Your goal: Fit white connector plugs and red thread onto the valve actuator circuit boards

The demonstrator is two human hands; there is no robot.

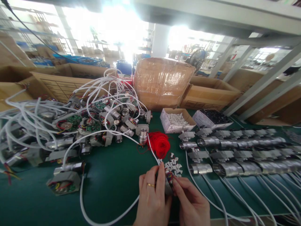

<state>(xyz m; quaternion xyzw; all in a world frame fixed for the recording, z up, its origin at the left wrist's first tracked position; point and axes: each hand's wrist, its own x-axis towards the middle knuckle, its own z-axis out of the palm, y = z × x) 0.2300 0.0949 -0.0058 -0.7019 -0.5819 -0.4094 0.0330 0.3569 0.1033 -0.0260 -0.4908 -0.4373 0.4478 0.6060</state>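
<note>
My left hand (152, 194), with a ring on one finger, is closed around a small grey housing (168, 188) near the front edge of the bench. Coloured wires (169, 176) show in the housing's opening. My right hand (194, 201) pinches at the housing's right side by the wires; its fingertips partly hide what they grip. A white cable (152, 150) runs up from behind my left fingers. Just beyond the hands lie small white plastic plugs (175, 166) and a coil of red cord (160, 144). A metal valve body (143, 137) stands beside the coil.
On the left is a heap of valve units (94, 122) with circuit boards and white cables. Rows of assembled units (246, 169) line the right. Behind stand a box of white parts (166, 125), a box of black parts (204, 124) and a wrapped carton (162, 81).
</note>
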